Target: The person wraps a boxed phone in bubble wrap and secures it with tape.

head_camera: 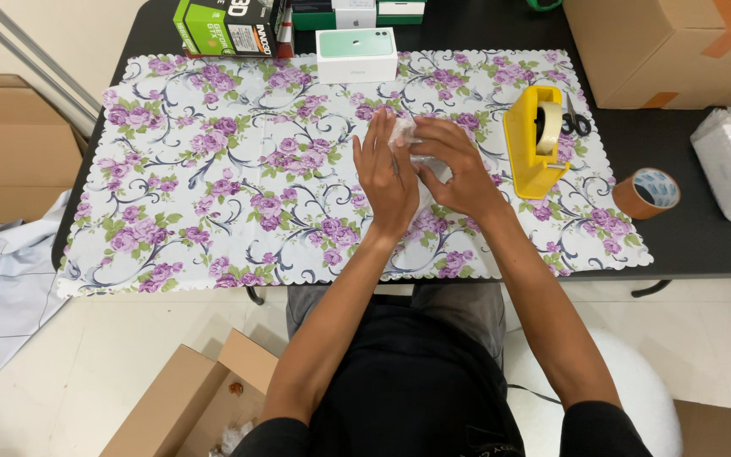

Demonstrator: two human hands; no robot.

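Observation:
Both my hands rest together at the middle of the floral cloth [213, 186] on the black table. My left hand [385, 178] lies flat with fingers pointing away, pressing on a small clear bubble-wrapped bundle [405, 131]. My right hand [454, 165] covers the bundle from the right, fingers curled over it. Most of the bundle is hidden beneath both hands; only a crinkled plastic edge shows near the fingertips.
A yellow tape dispenser [536, 140] stands right of my hands, scissors [577, 123] behind it, a brown tape roll [646, 193] further right. A white-and-green phone box [356, 54] sits at the far edge. Cardboard boxes [670, 46] top right, an open carton [205, 402] on the floor.

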